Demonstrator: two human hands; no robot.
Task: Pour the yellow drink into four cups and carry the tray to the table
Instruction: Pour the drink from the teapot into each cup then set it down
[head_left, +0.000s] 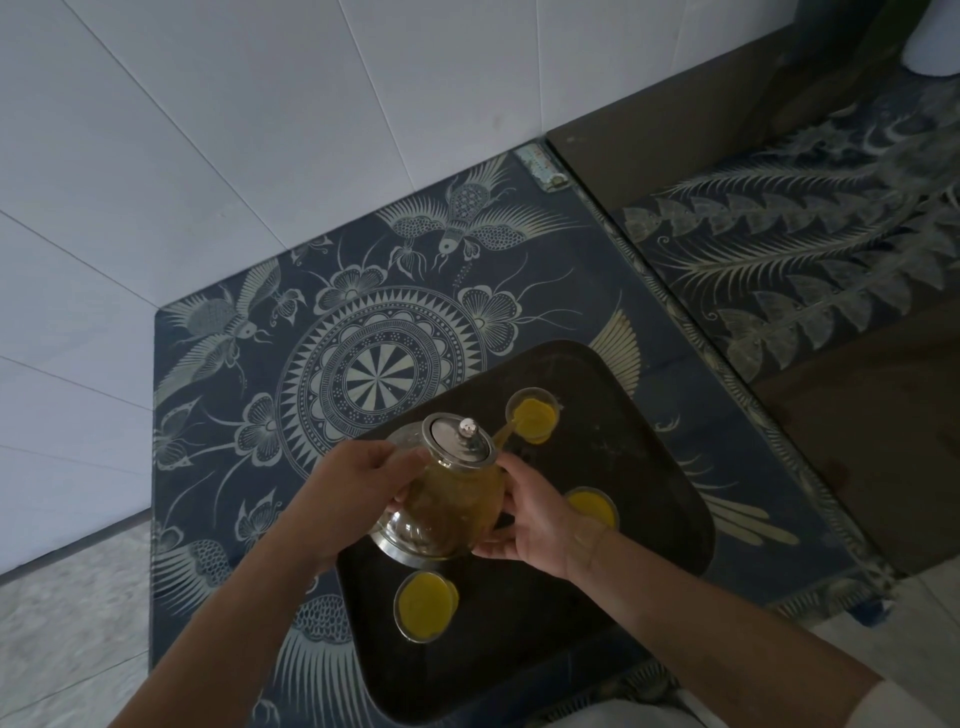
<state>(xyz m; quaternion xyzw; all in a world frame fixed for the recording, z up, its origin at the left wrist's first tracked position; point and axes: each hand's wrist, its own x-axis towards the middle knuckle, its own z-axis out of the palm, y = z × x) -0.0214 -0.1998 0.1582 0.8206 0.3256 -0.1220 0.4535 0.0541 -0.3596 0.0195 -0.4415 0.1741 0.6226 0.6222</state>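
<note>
A glass teapot (447, 506) with a metal lid holds yellow drink and is tilted over a dark tray (639, 467). My left hand (353, 493) grips its left side and my right hand (530, 519) cups its right side. A yellow stream runs from the spout into the far cup (535, 415). Two more cups on the tray hold yellow drink: one at the right (595, 506), partly behind my right hand, and one near me (426, 605). Any cup under the teapot is hidden.
The tray lies on a dark blue cloth with pale bird and mandala patterns (374, 374), against a white tiled wall (260, 130). A second patterned surface (805, 260) adjoins at the right. Pale floor (62, 623) shows at the left.
</note>
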